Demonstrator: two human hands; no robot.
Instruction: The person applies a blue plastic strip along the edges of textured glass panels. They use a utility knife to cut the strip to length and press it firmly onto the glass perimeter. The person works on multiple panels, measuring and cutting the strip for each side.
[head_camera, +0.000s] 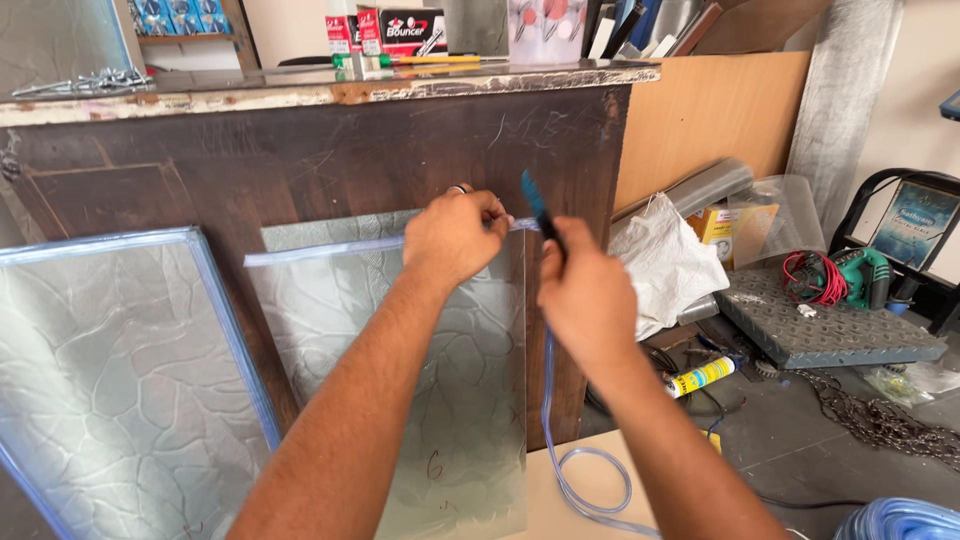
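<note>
Left hand (455, 235) at the top right corner of the textured glass pane (440, 400), fingers pinched narrow on the clear blue edging strip (330, 250) where it reaches the corner. Right hand (585, 300) just beside, at 3 o'clock of the left, fingers closed round a small blue-handled cutter (538, 208), blade end pointing up toward 11 o'clock.

Pane standing upright, leaning against the dark wooden cabinet front (300, 150). Strip seated along the pane's top edge from the left corner to the right corner. Surplus strip hanging down the right side from the right hand and looping on the floor (800, 440) at 6 o'clock. Whether the right-hand edge is already fitted: cannot tell; strip there appears loose rather than seated.

Second pane (110, 390) at 9 o'clock, leaning likewise, strip visible along its top and right edges.

Judgement on progress: top edge done, corner in hand, remaining edges of the middle pane apparently outstanding; trimming of the surplus not yet done.

Surroundings: white bag (665, 265) at 3 o'clock, sealant tube (702, 377) on the floor at 4 o'clock, grey mat (820, 325) carrying a green power tool (862, 272) further right.
</note>
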